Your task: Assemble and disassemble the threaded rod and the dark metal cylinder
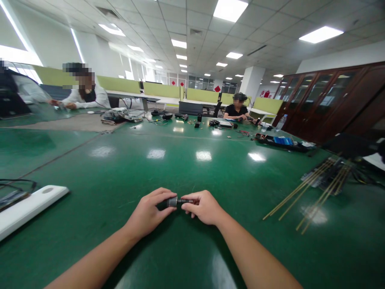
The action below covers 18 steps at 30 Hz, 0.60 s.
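Note:
Just above the green table [168, 168], my left hand [148, 212] is closed around a dark cylindrical piece [172, 202] with a grey metallic end. My right hand [204, 206] pinches a thin dark rod-like part [185, 201] that lines up with the cylinder's right end. The two parts meet or nearly meet between my hands; whether they are joined is too small to tell. My fingers hide the far ends of both parts.
A white bar-shaped object [33, 206] lies at the left. Thin brass-coloured rods [313, 184] stick out at the right. Electronics, a black tray [270, 140] and a bottle [281, 122] stand further back. Two people sit across the tables, and part of another shows far left.

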Tool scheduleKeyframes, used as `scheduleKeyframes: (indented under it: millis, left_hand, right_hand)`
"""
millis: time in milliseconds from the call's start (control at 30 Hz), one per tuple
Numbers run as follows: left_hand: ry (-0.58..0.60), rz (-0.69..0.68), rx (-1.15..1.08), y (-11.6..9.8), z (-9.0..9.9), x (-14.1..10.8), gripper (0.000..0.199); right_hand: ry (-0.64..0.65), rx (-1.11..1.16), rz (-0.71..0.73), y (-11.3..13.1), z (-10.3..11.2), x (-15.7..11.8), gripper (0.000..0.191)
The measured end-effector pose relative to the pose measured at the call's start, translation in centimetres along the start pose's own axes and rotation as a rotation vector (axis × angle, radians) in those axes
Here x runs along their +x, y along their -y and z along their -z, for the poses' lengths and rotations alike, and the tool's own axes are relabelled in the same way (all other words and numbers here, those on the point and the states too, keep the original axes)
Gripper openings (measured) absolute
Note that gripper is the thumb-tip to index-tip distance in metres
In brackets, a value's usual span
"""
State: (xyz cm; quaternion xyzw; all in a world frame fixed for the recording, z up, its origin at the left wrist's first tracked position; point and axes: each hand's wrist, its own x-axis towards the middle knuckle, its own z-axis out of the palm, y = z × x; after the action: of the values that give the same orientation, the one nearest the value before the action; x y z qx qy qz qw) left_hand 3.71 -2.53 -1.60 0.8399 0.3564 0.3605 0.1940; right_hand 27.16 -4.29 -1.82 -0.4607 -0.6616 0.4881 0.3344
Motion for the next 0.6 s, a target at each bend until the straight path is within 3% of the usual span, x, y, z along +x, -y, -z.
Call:
scheduleKeyframes:
  millis: [167,333,400,433,500,600]
  left_hand:
    - [-0.021,0.007,0.012,0.0,0.4,-0.2,0.027]
    - [-0.047,-0.004,0.039,-1.8,-0.1,-0.1,0.025]
    - [-0.03,-0.024,0.064,-2.1,1.0,0.3,0.034]
    - [-0.031,-0.021,0.087,-1.8,2.3,0.5,0.045]
    - [-0.083,0.061,0.178,-0.1,7.0,0.6,0.077]
    - [-0.277,0.517,0.488,4.3,17.2,-1.2,0.072]
  right_hand:
    - [0.009,0.082,0.002,0.3,-0.1,0.1,0.04]
    - [-0.007,0.113,0.055,1.2,-0.1,0.0,0.039]
    - [-0.032,0.144,0.068,1.4,-0.1,-0.1,0.04]
    - [-0.045,0.152,0.07,1.5,0.0,-0.1,0.041]
    - [-0.072,0.175,0.054,1.7,0.2,-0.3,0.044]
    - [-0.129,0.217,0.034,1.7,0.9,-0.5,0.045]
